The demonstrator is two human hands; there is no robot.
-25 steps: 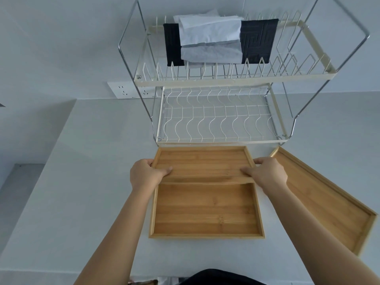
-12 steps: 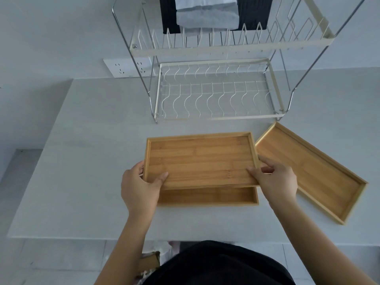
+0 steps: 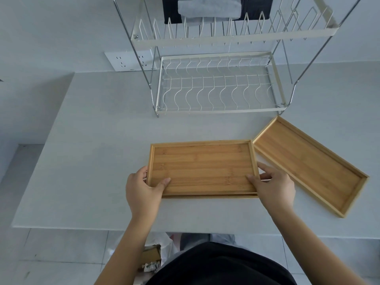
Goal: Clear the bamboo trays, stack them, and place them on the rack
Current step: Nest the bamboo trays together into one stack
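Wall socket (image 3: 129,61): I see it behind the table.
Folded cloths (image 3: 207,7): grey over black, top tier.
Table (image 3: 92,153): pale grey.

We see two bare forearms, no sleeves reaching into view on either. Left hand (image 3: 141,189) and right hand (image 3: 272,187) are both bare: no gloves, no rings, no watch or wristband that we can make out. Fingernails look short and plain. Torso at the bottom edge is covered by a black garment (image 3: 222,266), plain, no print or logo visible, fabric smooth with a soft rounded outline. Below that we catch a strip of grey-blue cloth (image 3: 205,238), possibly trousers; too little shows to tell.
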